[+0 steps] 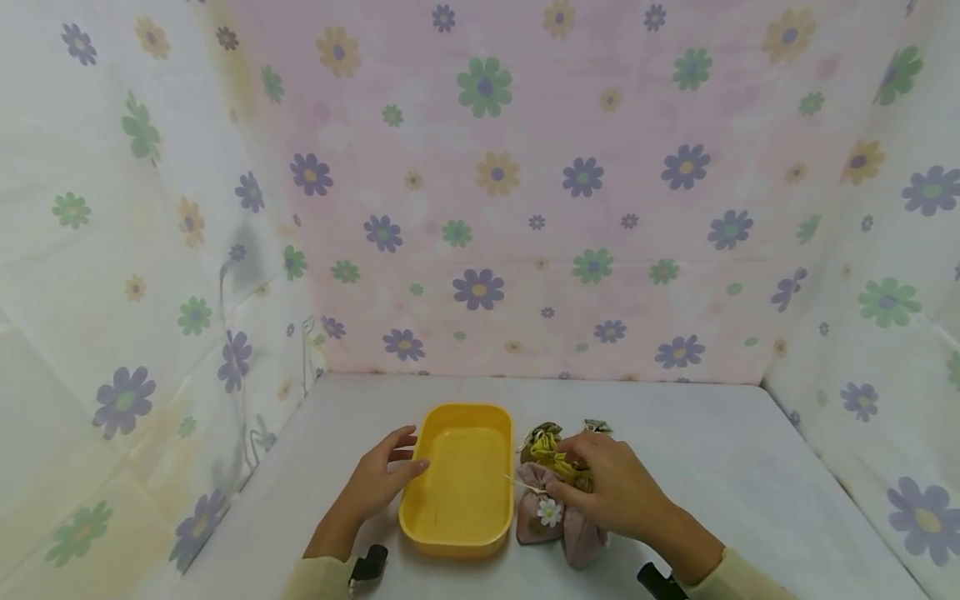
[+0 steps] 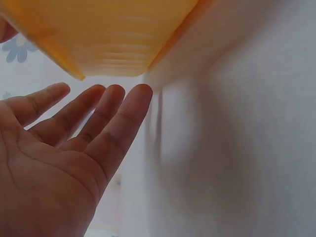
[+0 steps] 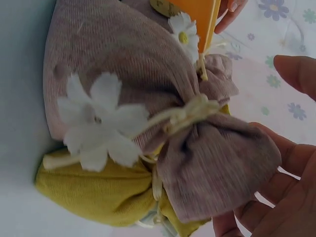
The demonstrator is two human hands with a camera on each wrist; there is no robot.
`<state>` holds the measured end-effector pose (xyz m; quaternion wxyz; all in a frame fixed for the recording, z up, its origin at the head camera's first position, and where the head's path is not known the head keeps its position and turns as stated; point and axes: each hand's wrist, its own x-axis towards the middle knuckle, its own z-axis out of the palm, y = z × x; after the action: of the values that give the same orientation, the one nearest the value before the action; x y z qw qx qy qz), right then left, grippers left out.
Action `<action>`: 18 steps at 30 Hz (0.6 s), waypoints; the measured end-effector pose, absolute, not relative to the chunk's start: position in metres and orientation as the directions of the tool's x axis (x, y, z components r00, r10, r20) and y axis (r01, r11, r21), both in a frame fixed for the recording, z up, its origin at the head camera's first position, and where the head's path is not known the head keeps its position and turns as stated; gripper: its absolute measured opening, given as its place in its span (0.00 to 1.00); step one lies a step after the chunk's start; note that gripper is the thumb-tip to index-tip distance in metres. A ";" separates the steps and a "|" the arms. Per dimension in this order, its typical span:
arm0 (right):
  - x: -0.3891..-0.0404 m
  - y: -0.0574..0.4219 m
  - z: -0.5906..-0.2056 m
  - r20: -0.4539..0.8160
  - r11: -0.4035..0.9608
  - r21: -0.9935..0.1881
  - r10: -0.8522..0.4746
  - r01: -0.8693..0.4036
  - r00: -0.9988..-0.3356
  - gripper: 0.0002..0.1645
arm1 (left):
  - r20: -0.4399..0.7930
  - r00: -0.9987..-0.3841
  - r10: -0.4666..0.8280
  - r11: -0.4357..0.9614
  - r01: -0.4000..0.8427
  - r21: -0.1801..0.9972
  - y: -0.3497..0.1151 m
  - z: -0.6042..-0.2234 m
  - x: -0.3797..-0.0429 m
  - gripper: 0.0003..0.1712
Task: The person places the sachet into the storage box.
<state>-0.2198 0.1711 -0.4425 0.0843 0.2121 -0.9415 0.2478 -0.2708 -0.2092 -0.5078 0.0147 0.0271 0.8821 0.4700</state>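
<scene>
Beside the yellow tray (image 1: 457, 492), two mauve pouches (image 1: 583, 542) cluster with a mustard pouch (image 3: 94, 192). The right hand (image 1: 617, 490) is loosely spread, fingers by one mauve pouch's frilled top (image 3: 222, 170), thumb apart, nothing pinched. The cloth looks soft and light, and the white flower (image 3: 101, 123) probably crushes easily; the tied neck (image 3: 192, 114) seems the surest hold. The left hand (image 1: 375, 479), fingers extended, has its thumb at the tray's rim.

Right mauve pouch (image 1: 583, 537): upper part hidden by the right hand (image 1: 618, 483) in the head view. Yellow-green pouch (image 3: 94, 192): partly behind mauve pouch, right wrist view. Oval tag (image 3: 164, 8): cropped, lettering illegible. Yellow tray (image 2: 123, 32): cropped, left wrist view. Sleeves (image 1: 318, 577): cut off at near edge, head view.
</scene>
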 end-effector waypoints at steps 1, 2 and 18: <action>-0.220 0.170 -0.445 0.266 0.790 -0.431 -0.351 -0.437 -0.898 0.28 | -0.007 -0.998 0.056 0.540 0.025 0.841 -0.210 -0.510 -0.271 0.42; -0.221 0.168 -0.447 0.266 0.794 -0.430 -0.343 -0.430 -0.901 0.28 | -0.011 -0.999 0.054 0.524 0.019 0.852 -0.210 -0.511 -0.270 0.42; -0.219 0.149 -0.454 0.241 0.841 -0.386 -0.305 -0.379 -0.921 0.21 | -0.059 -0.998 0.007 0.223 -0.056 0.973 -0.208 -0.520 -0.270 0.35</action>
<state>-0.2188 0.1485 -0.4537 0.0854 0.1788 -0.9556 0.2181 -0.2699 -0.2075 -0.5205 0.0253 -0.0157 0.7816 0.6230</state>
